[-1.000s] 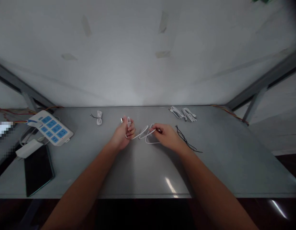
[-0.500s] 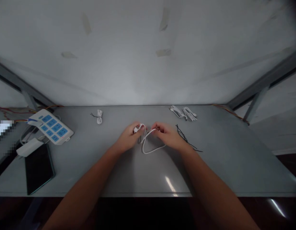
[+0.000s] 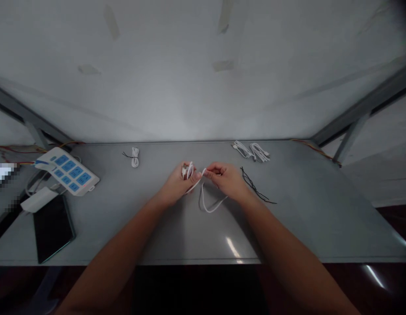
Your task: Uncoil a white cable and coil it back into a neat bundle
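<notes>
One white cable (image 3: 210, 211), head view: held between two bare hands above a grey table (image 3: 189, 236). Its coiled part, with a plug (image 3: 184, 171), is gripped in the left hand (image 3: 174, 184). The length beside the coil is pinched between thumb and fingers of the right hand (image 3: 231, 180); the fingertips of both hands are set close together. A slack loop is seen on the near side of the hands, led back under the right hand, where it is hidden. Just right of that hand, several black ties (image 3: 253, 186) are laid. Farther back: two coiled white cables (image 3: 260, 153), right; one bundled cable (image 3: 135, 158), left. Far left: one power strip (image 3: 78, 168); one dark tablet (image 3: 54, 232).
</notes>
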Demonstrator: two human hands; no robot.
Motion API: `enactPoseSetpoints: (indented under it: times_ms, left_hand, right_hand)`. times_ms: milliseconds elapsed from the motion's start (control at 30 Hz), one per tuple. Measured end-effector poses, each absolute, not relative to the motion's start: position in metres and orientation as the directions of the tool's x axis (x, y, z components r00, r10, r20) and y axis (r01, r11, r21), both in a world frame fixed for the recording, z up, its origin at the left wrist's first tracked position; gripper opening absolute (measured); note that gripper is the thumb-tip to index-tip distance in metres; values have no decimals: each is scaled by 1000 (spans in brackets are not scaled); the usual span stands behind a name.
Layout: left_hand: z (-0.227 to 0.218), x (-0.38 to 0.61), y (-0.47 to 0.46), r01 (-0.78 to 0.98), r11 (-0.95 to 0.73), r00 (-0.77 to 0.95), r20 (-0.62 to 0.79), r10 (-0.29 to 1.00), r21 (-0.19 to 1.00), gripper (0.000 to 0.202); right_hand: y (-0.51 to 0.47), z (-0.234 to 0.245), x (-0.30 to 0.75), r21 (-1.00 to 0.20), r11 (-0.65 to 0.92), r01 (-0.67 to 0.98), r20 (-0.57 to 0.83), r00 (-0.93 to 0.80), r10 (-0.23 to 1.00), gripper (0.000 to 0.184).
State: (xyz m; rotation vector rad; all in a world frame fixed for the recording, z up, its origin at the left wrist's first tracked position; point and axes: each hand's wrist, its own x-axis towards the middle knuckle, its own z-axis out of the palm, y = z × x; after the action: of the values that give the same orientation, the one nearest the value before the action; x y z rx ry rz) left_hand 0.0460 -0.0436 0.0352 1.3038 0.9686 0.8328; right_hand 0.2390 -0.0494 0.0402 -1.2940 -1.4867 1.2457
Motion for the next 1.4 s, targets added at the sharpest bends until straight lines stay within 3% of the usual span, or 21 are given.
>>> enactPoseSetpoints:
  times_ms: [100,233,367,533,600,700,767,833,1000,1100,1200,1300,1400]
  left_hand:
    - [40,45,-45,33,145,443,-145,885,989,53]
    - [38,43,-44,108,79,439,-119,891,991,46]
    - [27,41,-37,8,44,266,-44,963,999,47]
    - [14,40,-28,-40,8,52,-6,999,999,47]
    - [13,40,-27,10,-15,65,14,998,1000,50]
    - [17,39,-31,177,-102,128,80,989,979,55]
    - [21,38,-34,270,-150,167,107,980,951,50]
    - [25,36,-36,340,-176,221,103,970,924,41]
    - [32,32,-38,530,-249,323,78,943,811,29]
    - [32,32,-38,535,-275,377,66,924,798,29]
    - [29,33,-39,446,-289,484,43,874,847,35]
    - [27,33,-41,277,-157,582,-36,812,948,43]
    - [31,32,-43,141,-42,629,-57,775,989,50]
  right_hand:
    - [-49,41,237,-962,56,268,7,-181,983,38]
    - [-48,36,237,-943,79,323,1,-235,972,32]
    - [-50,34,242,-879,153,451,18,-290,957,18]
    - [-59,35,239,-806,316,500,-3,-538,843,36]
    - [-64,35,234,-780,350,519,-17,-577,817,34]
    - [-69,37,228,-744,367,558,-29,-575,818,13]
    - [-70,38,228,-704,376,603,-54,-573,818,33]
    - [-70,41,232,-663,393,637,-113,-604,789,41]
    - [-68,46,243,-611,331,719,-319,-606,729,17]
    - [-69,50,247,-696,300,653,-314,-652,690,13]
    - [-69,58,249,-847,232,478,-162,-648,745,11]
    - [-68,64,247,-914,177,366,-18,-471,882,19]
    - [-65,62,242,-929,113,352,18,-263,965,24]
